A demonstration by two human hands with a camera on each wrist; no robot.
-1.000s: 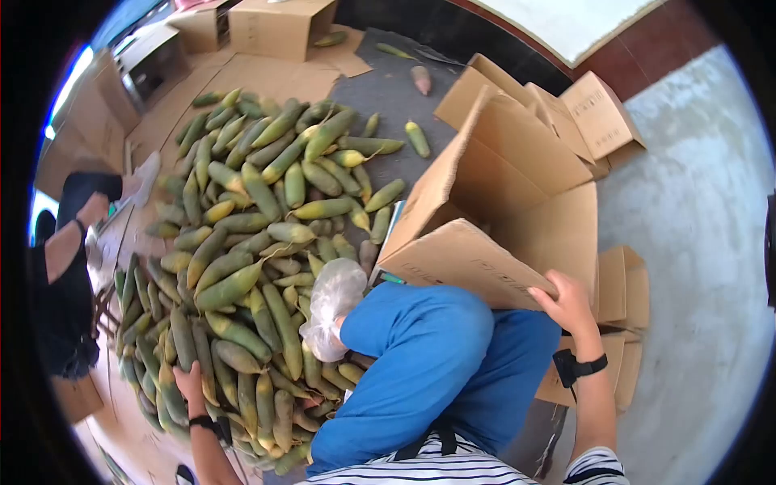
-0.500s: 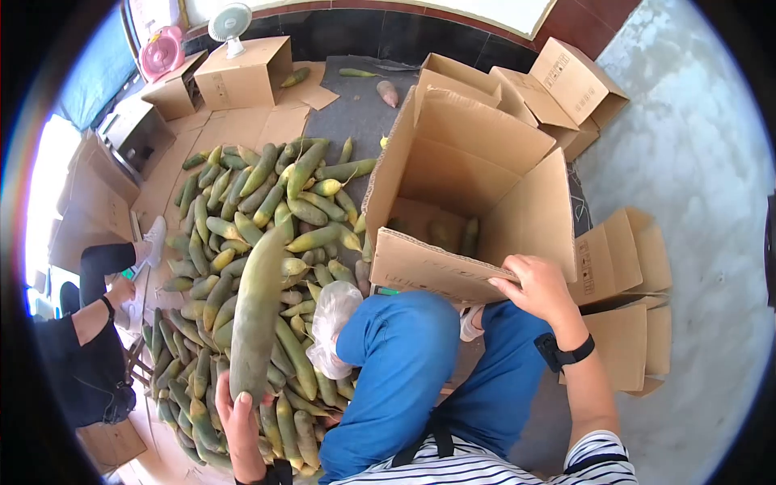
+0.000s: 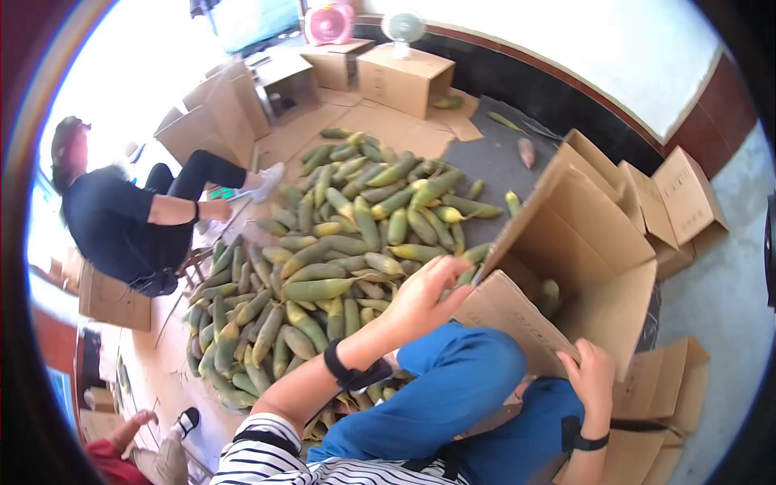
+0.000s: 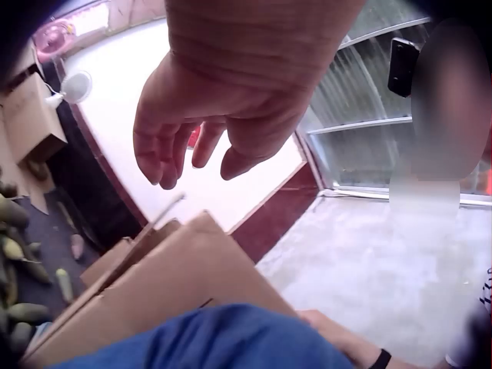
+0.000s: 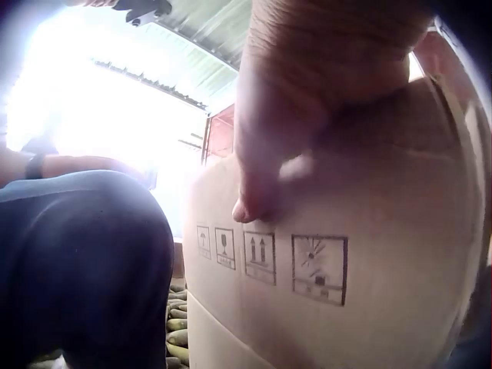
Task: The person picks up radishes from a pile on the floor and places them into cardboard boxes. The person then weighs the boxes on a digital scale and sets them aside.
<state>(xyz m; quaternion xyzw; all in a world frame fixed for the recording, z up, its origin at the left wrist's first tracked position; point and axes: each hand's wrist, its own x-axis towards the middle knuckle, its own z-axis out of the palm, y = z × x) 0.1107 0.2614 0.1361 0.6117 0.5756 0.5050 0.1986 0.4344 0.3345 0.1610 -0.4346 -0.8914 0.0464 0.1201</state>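
Note:
My left hand point(image 3: 428, 291) is beside the near left corner of a tall cardboard box point(image 3: 517, 311). It holds nothing, and its fingers hang loosely bent in the left wrist view. With my right hand point(image 3: 592, 372) I grip the box's near rim; in the right wrist view the thumb point(image 5: 244, 207) lies on the printed outer wall. Inside the box, partly hidden by the near wall, shows a green radish point(image 3: 550, 299). A large heap of green radishes point(image 3: 315, 289) spreads over the floor to the left of the box.
A seated person in dark clothes point(image 3: 121, 218) is left of the heap; another person's red sleeve point(image 3: 113, 453) shows at lower left. More cardboard boxes point(image 3: 687, 198) stand on the right. At the back, a white fan point(image 3: 402, 28) tops a box near a pink fan point(image 3: 330, 23).
My left hand picked a large green radish from the heap, moved right towards the box and let go of it. My right hand stays on the rim. The head view has turned left.

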